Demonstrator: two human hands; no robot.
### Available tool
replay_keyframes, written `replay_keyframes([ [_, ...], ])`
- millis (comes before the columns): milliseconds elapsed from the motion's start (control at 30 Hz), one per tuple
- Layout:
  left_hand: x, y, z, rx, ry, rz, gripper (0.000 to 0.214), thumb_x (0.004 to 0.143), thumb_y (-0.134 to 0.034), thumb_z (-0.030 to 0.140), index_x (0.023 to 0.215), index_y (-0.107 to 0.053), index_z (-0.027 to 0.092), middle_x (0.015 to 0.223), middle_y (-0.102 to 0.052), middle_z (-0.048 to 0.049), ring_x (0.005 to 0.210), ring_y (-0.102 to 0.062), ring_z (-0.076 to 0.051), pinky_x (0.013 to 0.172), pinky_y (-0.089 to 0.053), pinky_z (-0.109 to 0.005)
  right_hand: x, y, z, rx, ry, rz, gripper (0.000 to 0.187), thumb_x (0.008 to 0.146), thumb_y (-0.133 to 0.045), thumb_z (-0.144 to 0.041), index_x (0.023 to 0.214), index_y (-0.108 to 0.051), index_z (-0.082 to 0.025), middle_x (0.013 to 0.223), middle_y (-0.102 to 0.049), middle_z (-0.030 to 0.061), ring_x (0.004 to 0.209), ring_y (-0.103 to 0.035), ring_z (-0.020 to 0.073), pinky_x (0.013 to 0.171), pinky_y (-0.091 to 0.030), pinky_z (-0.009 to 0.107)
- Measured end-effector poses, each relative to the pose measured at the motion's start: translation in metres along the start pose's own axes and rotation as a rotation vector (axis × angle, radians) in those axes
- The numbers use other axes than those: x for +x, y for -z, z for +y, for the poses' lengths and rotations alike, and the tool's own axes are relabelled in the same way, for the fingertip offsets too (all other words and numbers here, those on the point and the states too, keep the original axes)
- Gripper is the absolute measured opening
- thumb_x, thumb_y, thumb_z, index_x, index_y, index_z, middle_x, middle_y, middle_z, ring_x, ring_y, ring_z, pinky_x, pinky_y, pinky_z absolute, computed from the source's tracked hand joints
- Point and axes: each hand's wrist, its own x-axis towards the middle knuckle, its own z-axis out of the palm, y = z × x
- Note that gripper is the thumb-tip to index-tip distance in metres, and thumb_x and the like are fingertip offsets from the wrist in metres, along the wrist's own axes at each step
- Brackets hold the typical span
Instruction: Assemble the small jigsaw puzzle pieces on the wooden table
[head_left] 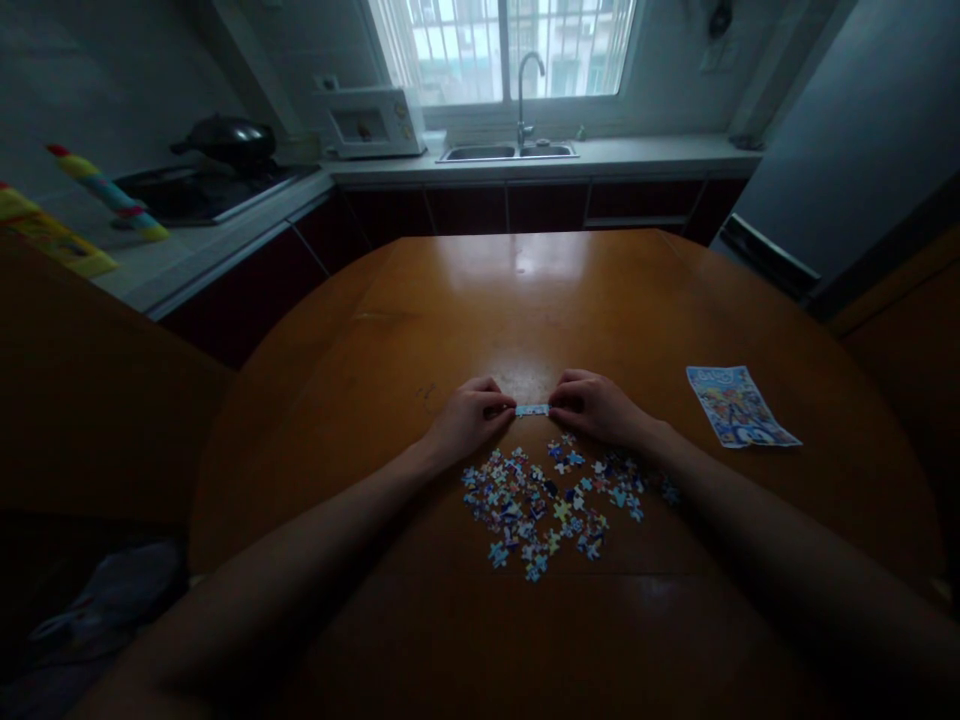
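A short strip of joined jigsaw puzzle pieces (pixel 532 410), pale blue, lies between my hands on the wooden table. My left hand (pixel 474 415) pinches its left end between thumb and fingers. At the right end, the closed fingertips of my right hand (pixel 589 402) grip the same strip. Closer to me is a spread of loose puzzle pieces (pixel 517 505) in mixed colours, partly overlapping. Some loose pieces lie under or beside my right forearm.
A printed picture sheet (pixel 739 405) lies at the right on the table (pixel 517 300). Beyond the table are a counter with a sink (pixel 480 153), a microwave (pixel 373 122) and a stove with a black wok (pixel 229 138). A fridge (pixel 840 150) stands at the right.
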Motion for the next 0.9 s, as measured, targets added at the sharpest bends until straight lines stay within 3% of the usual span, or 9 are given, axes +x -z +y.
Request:
replay_keyframes([
  [533,0.001,0.0,0.001,-0.006,0.088,-0.005,0.01,0.087,-0.073,0.026,0.091,-0.079,0.019,0.082,-0.064,-0.0038,0.073,-0.059,-0.014,0.066,-0.047,-0.026,0.004,-0.006,-0.001,-0.033,-0.037,0.042,0.008,0.087,-0.069,-0.022,0.087,-0.076,-0.019,0.089,-0.067,0.0054,0.078,-0.06,0.0158,0.072,-0.045,0.028],
  [733,0.001,-0.001,-0.004,-0.012,0.079,0.013,0.013,0.089,-0.072,0.029,0.092,-0.078,0.019,0.085,-0.064,-0.0037,0.073,-0.059,-0.014,0.066,-0.047,-0.025,0.005,-0.003,0.002,0.107,-0.044,0.085,0.017,0.089,-0.063,-0.026,0.085,-0.077,-0.016,0.086,-0.069,0.0064,0.076,-0.061,0.0154,0.07,-0.045,0.028],
  [800,0.001,-0.001,-0.005,-0.015,0.066,0.02,0.017,0.093,-0.067,0.031,0.093,-0.078,0.018,0.085,-0.064,-0.0042,0.074,-0.059,-0.014,0.067,-0.047,-0.026,0.008,0.0,0.008,0.185,-0.12,0.158,0.023,0.088,-0.06,-0.029,0.082,-0.077,-0.015,0.081,-0.069,0.0067,0.074,-0.061,0.0158,0.068,-0.045,0.028],
  [900,0.001,0.0,-0.005,-0.009,0.05,0.018,0.027,0.098,-0.058,0.032,0.087,-0.077,0.017,0.083,-0.064,-0.0044,0.073,-0.059,-0.014,0.068,-0.046,-0.026,0.012,0.006,0.017,0.345,-0.347,0.244,0.028,0.084,-0.061,-0.037,0.081,-0.076,-0.013,0.068,-0.067,0.0043,0.06,-0.055,0.014,0.057,-0.04,0.027],
])
